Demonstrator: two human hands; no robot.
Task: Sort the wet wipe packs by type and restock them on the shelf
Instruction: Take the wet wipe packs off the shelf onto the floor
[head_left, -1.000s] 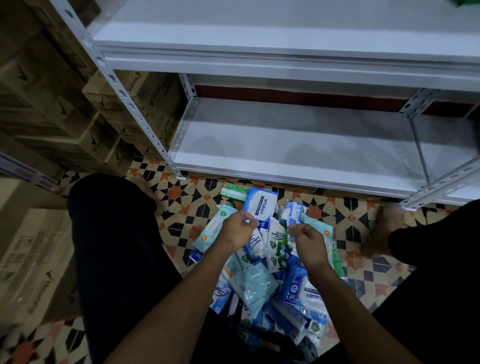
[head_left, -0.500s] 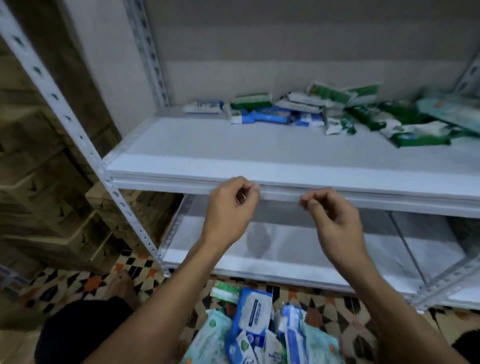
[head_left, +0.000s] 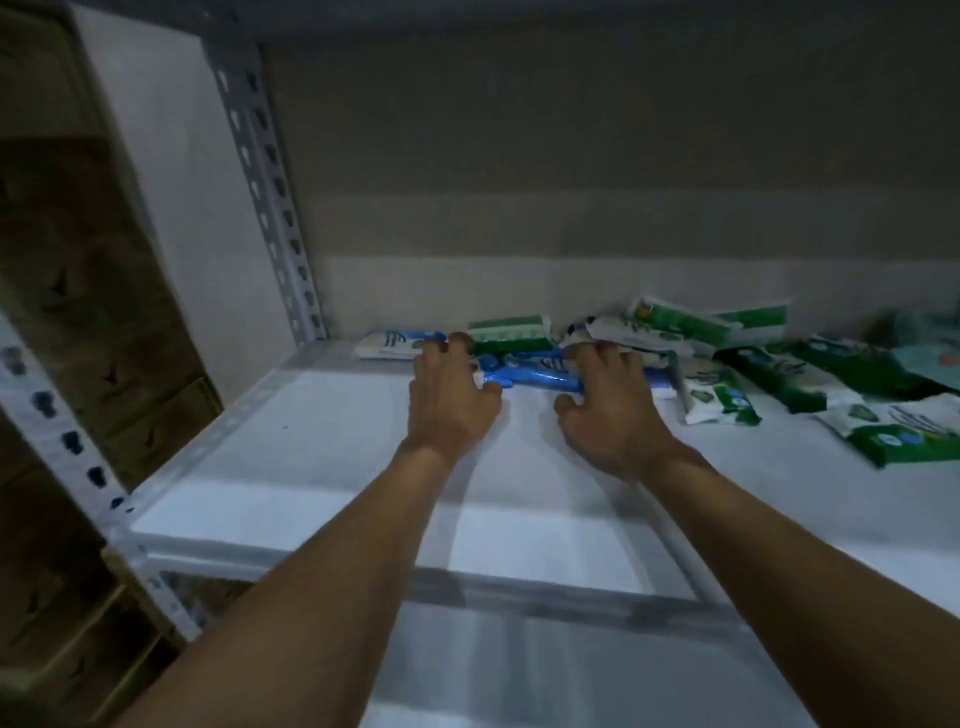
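Shelf (head_left: 322, 441) of white board on slotted grey posts, plain wall behind, left hand (head_left: 451, 400) and right hand (head_left: 613, 410) spread, fingers touching one blue wipe pack (head_left: 530, 376), several green packs (head_left: 779, 384) right of them, count unclear.

Dimly lit storeroom. A plain grey wall (head_left: 571, 208) runs behind a perforated white metal upright (head_left: 270, 208). Stacked cardboard boxes (head_left: 78, 312) stand at left.

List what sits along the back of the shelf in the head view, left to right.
Grey slotted upright → white-and-blue wipe pack → left hand → blue wipe pack → right hand → white-and-green wipe pack → green wipe pack at the right edge.
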